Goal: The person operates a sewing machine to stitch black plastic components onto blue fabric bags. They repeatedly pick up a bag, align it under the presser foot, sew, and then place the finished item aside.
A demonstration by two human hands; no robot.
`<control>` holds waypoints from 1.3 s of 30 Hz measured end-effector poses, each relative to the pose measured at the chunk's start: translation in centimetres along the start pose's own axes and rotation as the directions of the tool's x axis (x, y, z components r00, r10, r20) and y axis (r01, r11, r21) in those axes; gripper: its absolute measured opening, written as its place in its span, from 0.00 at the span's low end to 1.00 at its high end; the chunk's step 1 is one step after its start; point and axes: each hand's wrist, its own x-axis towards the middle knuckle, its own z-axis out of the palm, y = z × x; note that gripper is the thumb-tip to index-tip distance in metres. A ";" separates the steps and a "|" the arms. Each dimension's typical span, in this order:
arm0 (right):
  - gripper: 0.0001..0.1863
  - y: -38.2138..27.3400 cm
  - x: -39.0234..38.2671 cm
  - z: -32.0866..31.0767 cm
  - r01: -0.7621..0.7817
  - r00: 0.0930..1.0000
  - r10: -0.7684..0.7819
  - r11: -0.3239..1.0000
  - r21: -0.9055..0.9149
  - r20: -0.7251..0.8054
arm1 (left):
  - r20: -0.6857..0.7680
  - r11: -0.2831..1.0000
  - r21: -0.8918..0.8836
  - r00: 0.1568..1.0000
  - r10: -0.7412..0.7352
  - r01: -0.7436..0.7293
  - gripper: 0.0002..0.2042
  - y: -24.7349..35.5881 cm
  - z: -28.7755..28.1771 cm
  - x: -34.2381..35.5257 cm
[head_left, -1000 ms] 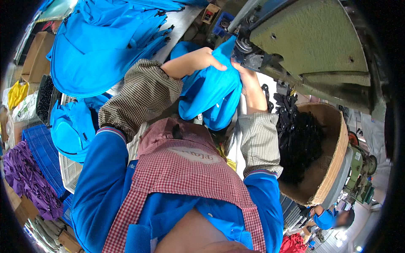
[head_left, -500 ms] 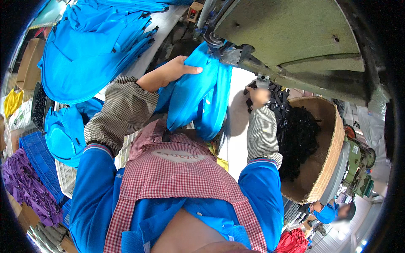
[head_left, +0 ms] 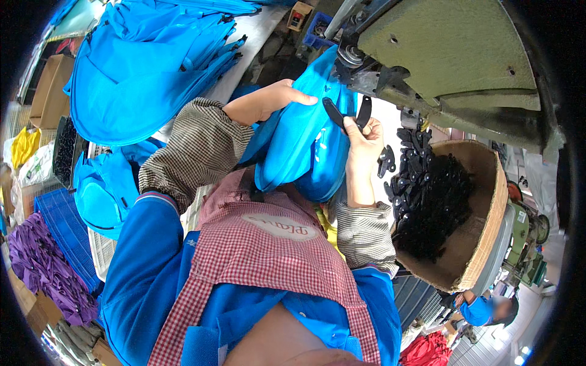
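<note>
Fabric fills most of what we see: our left hand [head_left: 268, 100] lies spread on a blue bag [head_left: 305, 146] held up under the grey-green machine [head_left: 445, 61]. Our right hand [head_left: 363, 137] pinches two black plastic pieces [head_left: 348, 114] against the bag's front, just below the machine's head. Right of that hand, a cardboard box [head_left: 482, 226] holds a heap of more black pieces [head_left: 430, 201]. A stack of blue bags [head_left: 146, 67] covers the tabletop [head_left: 250, 36] to our left, with purple cloth [head_left: 43, 268] lower down.
</note>
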 end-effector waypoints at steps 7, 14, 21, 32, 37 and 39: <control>0.36 -3.8 -1.3 3.1 -0.033 0.993 0.038 0.998 -0.045 0.115 | 0.082 0.990 -0.128 0.995 0.063 -0.052 0.16 0.2 -0.2 -0.3; 0.32 -2.1 -0.8 4.0 0.006 1.000 -0.001 0.984 -0.176 0.027 | 0.058 0.990 -0.130 0.996 0.067 -0.059 0.16 0.0 -0.8 0.1; 0.20 2.4 5.8 -3.4 0.134 0.986 -0.165 0.686 -0.715 0.026 | 0.015 0.991 -0.123 0.998 0.064 -0.062 0.18 0.2 -1.3 -0.5; 0.11 6.8 9.3 -0.5 0.321 0.931 0.015 0.445 -0.836 0.365 | 0.193 0.947 -0.312 0.971 0.144 -0.078 0.28 -0.4 0.2 -4.7; 0.11 6.7 9.2 0.9 0.288 0.949 0.010 0.379 -0.879 0.315 | 0.022 0.901 -0.389 0.975 0.219 -0.194 0.26 -2.0 1.7 -6.9; 0.09 7.9 10.0 0.6 0.333 0.942 -0.068 0.315 -0.889 0.329 | -0.011 0.895 -0.397 0.976 0.217 -0.204 0.24 -2.1 1.8 -7.0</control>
